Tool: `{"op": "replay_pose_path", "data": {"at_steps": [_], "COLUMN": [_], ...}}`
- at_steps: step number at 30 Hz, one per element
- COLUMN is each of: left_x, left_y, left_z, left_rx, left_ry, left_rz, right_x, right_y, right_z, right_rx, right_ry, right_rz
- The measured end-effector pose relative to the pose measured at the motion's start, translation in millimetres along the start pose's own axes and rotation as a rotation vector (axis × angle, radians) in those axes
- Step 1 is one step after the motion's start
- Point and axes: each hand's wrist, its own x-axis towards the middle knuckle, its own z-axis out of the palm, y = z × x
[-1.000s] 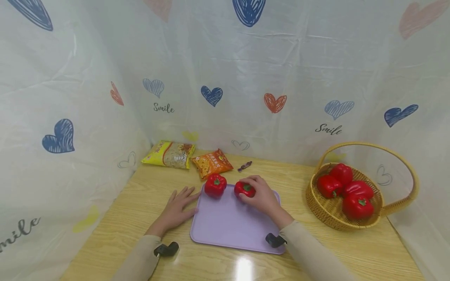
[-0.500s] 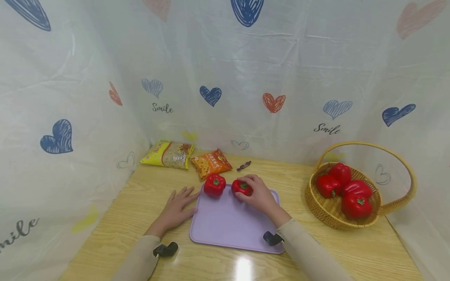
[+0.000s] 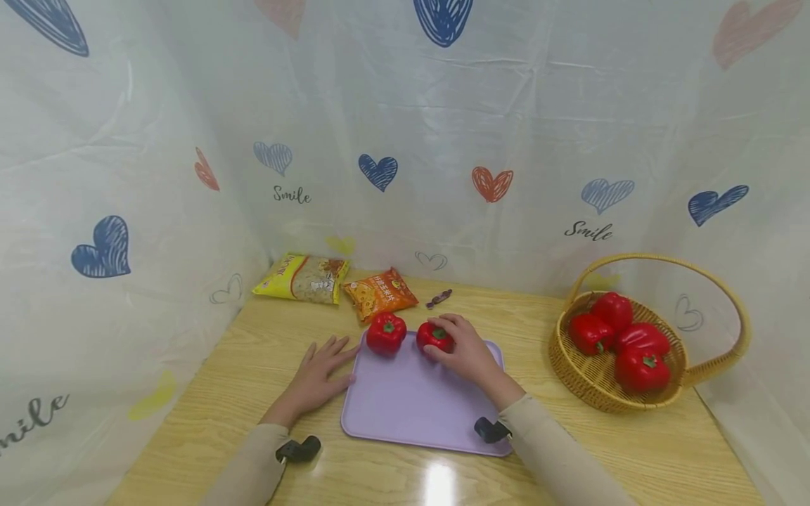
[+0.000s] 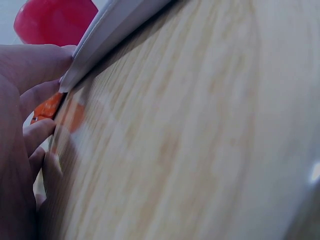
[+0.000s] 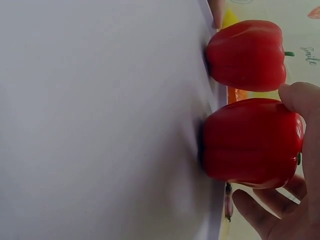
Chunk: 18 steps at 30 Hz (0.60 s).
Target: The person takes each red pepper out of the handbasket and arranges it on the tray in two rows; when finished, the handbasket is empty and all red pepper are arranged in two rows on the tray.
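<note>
We list one red pepper [image 3: 428, 337], stem up, long axis upright, on the far side of the purple tray [image 3: 411, 407], gripped by the right hand [image 3: 467, 353], the left hand [image 3: 320, 375] spread, touching its left rim.

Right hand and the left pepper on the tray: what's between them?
The second red pepper, framed by the right hand's thumb and fingers, as the head view shows.

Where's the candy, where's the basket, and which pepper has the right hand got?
Candy [image 3: 439, 299]: head view, middle of its wrapper.
Basket [image 3: 571, 374]: head view, outer woven wall.
Held pepper [image 5: 247, 142]: right wrist view, its shiny side.
</note>
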Motion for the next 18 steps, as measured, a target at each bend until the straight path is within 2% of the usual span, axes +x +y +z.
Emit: {"op": "replay_pose_path", "data": {"at_steps": [18], "left_x": [0.7], "left_y": [1.2], "left_z": [-0.4], "left_rx": [0.010], "left_ry": [-0.001], "left_rz": [0.003], "right_x": [-8.1], "right_y": [5.0], "right_z": [-8.6], "right_rx": [-0.002], "right_ry": [0.031], "right_rz": [-0.016]}}
